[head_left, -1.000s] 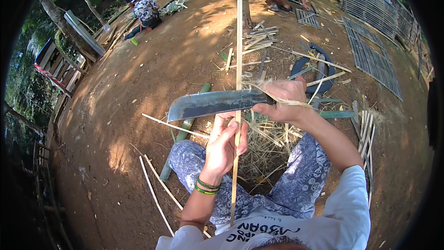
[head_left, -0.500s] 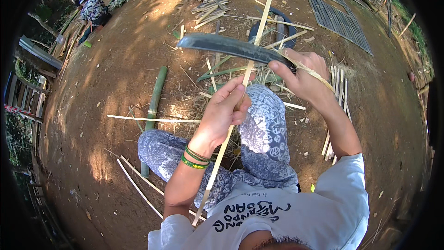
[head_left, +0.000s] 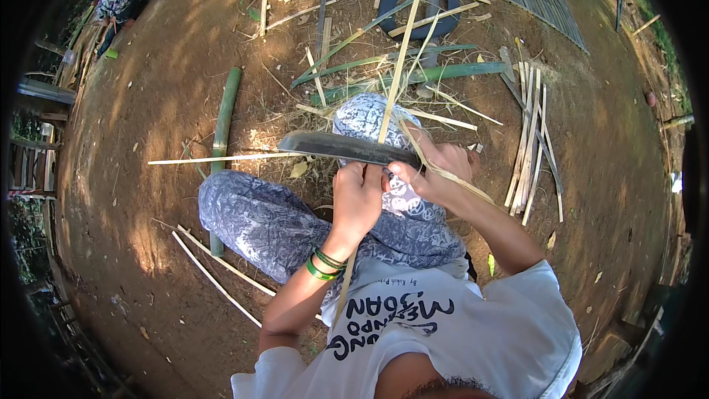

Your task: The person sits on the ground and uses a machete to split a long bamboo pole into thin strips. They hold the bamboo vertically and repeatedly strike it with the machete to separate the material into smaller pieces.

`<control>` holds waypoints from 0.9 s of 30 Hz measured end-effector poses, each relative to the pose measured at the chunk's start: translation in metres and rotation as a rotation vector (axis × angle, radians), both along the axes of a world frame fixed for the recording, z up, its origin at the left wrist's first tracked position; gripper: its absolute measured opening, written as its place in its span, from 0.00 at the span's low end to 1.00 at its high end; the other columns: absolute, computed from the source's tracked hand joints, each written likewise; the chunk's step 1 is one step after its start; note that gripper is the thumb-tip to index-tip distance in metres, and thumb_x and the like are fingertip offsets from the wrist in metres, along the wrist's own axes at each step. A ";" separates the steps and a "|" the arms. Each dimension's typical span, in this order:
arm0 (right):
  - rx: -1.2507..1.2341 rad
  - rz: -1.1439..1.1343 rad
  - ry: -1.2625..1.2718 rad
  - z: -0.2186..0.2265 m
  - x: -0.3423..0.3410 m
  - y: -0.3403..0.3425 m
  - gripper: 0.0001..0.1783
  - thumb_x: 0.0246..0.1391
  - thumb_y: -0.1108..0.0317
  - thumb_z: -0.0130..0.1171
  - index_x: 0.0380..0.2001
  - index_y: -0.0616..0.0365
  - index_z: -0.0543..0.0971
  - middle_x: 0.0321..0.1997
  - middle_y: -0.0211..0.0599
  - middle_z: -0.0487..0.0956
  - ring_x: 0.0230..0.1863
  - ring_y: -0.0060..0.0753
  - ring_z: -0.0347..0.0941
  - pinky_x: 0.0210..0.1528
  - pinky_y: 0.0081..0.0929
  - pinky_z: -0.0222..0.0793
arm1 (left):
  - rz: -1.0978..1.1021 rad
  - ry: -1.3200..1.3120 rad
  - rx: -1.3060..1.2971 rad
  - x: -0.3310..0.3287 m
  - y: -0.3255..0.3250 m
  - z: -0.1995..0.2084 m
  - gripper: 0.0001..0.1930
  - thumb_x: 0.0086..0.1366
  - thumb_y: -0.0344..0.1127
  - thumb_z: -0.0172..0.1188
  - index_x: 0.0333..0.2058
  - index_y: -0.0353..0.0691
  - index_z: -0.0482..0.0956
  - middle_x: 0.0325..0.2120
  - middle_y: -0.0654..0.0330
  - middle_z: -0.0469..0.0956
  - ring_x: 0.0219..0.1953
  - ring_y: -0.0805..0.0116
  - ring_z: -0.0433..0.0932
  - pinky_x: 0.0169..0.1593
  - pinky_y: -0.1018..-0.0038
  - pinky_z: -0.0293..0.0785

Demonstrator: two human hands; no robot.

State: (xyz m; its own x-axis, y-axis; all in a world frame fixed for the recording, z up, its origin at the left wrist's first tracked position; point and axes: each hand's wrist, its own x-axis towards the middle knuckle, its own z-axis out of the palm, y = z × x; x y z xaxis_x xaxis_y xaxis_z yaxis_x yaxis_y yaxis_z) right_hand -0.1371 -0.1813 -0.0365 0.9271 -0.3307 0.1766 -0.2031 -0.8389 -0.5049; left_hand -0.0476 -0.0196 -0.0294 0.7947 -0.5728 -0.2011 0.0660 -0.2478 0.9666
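A long pale bamboo strip runs from beyond my knees down toward my shirt. My left hand is closed around it over my lap, green bands on the wrist. In my right hand is a machete, its handle mostly covered by the fingers. The broad dark blade points left and lies across the strip, just beyond my left fingers. A thin curled bamboo shaving trails over my right hand and along the forearm. My crossed legs in patterned trousers are beneath.
A green bamboo pole lies left of my knee, crossed by a thin strip. Another green bamboo piece lies ahead, near a black ring. Split strips are bundled at right. A person crouches at far left.
Both hands have come lower and nearer my body. The machete has moved down the strip toward my left hand. The view has tilted, showing more ground near my knees.
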 end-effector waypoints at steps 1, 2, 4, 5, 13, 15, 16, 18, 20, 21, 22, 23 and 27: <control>-0.022 0.004 -0.006 -0.001 0.003 0.001 0.45 0.53 0.34 0.60 0.64 0.55 0.69 0.12 0.46 0.74 0.16 0.54 0.75 0.21 0.48 0.70 | 0.015 -0.026 0.009 -0.002 0.000 0.002 0.19 0.69 0.32 0.51 0.18 0.32 0.76 0.12 0.58 0.73 0.16 0.71 0.72 0.24 0.69 0.66; -0.043 0.008 -0.011 -0.002 0.005 0.002 0.46 0.53 0.34 0.60 0.65 0.56 0.68 0.11 0.46 0.73 0.15 0.54 0.75 0.21 0.48 0.70 | 0.029 -0.052 0.019 -0.003 0.001 0.002 0.19 0.69 0.32 0.51 0.17 0.32 0.75 0.12 0.57 0.73 0.16 0.70 0.73 0.25 0.69 0.67; -0.015 0.004 -0.024 -0.001 0.007 0.001 0.49 0.53 0.33 0.59 0.68 0.55 0.64 0.10 0.43 0.72 0.14 0.53 0.74 0.19 0.47 0.69 | -0.002 -0.099 0.048 -0.004 0.003 0.001 0.16 0.71 0.33 0.50 0.25 0.31 0.77 0.13 0.57 0.73 0.17 0.69 0.75 0.25 0.69 0.68; -0.020 0.001 -0.051 -0.005 0.009 -0.002 0.49 0.53 0.32 0.58 0.68 0.55 0.63 0.10 0.42 0.72 0.14 0.53 0.74 0.19 0.47 0.69 | 0.001 -0.113 0.032 -0.005 0.002 0.002 0.15 0.72 0.33 0.50 0.27 0.31 0.77 0.13 0.58 0.73 0.17 0.70 0.74 0.25 0.70 0.68; 0.035 -0.072 0.139 0.018 0.017 -0.005 0.46 0.55 0.32 0.56 0.70 0.45 0.63 0.08 0.42 0.69 0.15 0.53 0.73 0.23 0.49 0.68 | 0.009 -0.046 -0.042 -0.009 0.005 -0.002 0.12 0.74 0.33 0.49 0.33 0.33 0.77 0.13 0.66 0.68 0.16 0.79 0.66 0.22 0.75 0.62; 0.036 -0.057 0.105 0.012 0.018 -0.008 0.46 0.55 0.31 0.55 0.70 0.44 0.64 0.08 0.43 0.69 0.15 0.54 0.73 0.23 0.50 0.68 | 0.002 -0.055 -0.035 -0.009 0.006 0.000 0.12 0.74 0.34 0.48 0.33 0.34 0.77 0.13 0.67 0.67 0.16 0.79 0.65 0.22 0.76 0.61; 0.039 -0.048 0.087 0.010 0.018 -0.008 0.45 0.55 0.31 0.55 0.69 0.43 0.65 0.08 0.44 0.69 0.15 0.54 0.73 0.23 0.50 0.68 | -0.005 -0.049 -0.041 -0.008 0.008 -0.001 0.12 0.75 0.34 0.48 0.33 0.34 0.77 0.13 0.67 0.67 0.17 0.80 0.65 0.22 0.76 0.61; 0.061 -0.053 0.049 0.007 0.019 -0.008 0.44 0.54 0.29 0.55 0.68 0.41 0.68 0.08 0.43 0.69 0.15 0.53 0.73 0.23 0.50 0.68 | -0.018 -0.039 -0.051 -0.008 0.011 -0.003 0.13 0.75 0.34 0.48 0.33 0.34 0.76 0.13 0.67 0.66 0.17 0.80 0.64 0.22 0.77 0.61; 0.036 -0.052 0.031 -0.001 0.019 -0.010 0.45 0.53 0.28 0.55 0.67 0.40 0.68 0.09 0.43 0.69 0.15 0.52 0.74 0.24 0.52 0.68 | -0.018 -0.056 -0.035 -0.011 0.016 0.001 0.12 0.75 0.34 0.48 0.34 0.34 0.76 0.13 0.68 0.66 0.17 0.80 0.64 0.22 0.77 0.61; 0.038 -0.064 0.043 -0.003 0.020 -0.010 0.45 0.52 0.26 0.54 0.67 0.38 0.68 0.09 0.43 0.70 0.15 0.52 0.74 0.24 0.52 0.67 | -0.018 -0.065 -0.027 -0.012 0.018 0.003 0.12 0.75 0.34 0.49 0.34 0.34 0.76 0.13 0.68 0.66 0.17 0.80 0.64 0.22 0.77 0.60; 0.040 -0.076 0.058 -0.003 0.020 -0.008 0.45 0.51 0.25 0.53 0.67 0.36 0.69 0.09 0.42 0.70 0.16 0.52 0.74 0.24 0.52 0.67 | -0.015 -0.049 -0.033 -0.014 0.020 0.001 0.12 0.75 0.34 0.48 0.34 0.34 0.76 0.14 0.69 0.65 0.18 0.81 0.63 0.22 0.78 0.59; 0.042 -0.088 0.073 -0.003 0.020 -0.007 0.46 0.51 0.24 0.52 0.67 0.34 0.69 0.09 0.42 0.70 0.16 0.51 0.74 0.24 0.52 0.67 | -0.011 -0.032 -0.040 -0.015 0.022 0.000 0.12 0.75 0.34 0.48 0.34 0.35 0.76 0.14 0.69 0.65 0.18 0.83 0.61 0.23 0.79 0.57; 0.005 -0.109 0.049 -0.014 0.016 -0.002 0.47 0.48 0.21 0.52 0.68 0.30 0.68 0.08 0.43 0.69 0.15 0.50 0.74 0.24 0.53 0.65 | -0.021 -0.069 0.022 -0.019 0.028 0.009 0.12 0.76 0.35 0.48 0.35 0.35 0.76 0.15 0.71 0.64 0.19 0.84 0.60 0.23 0.81 0.55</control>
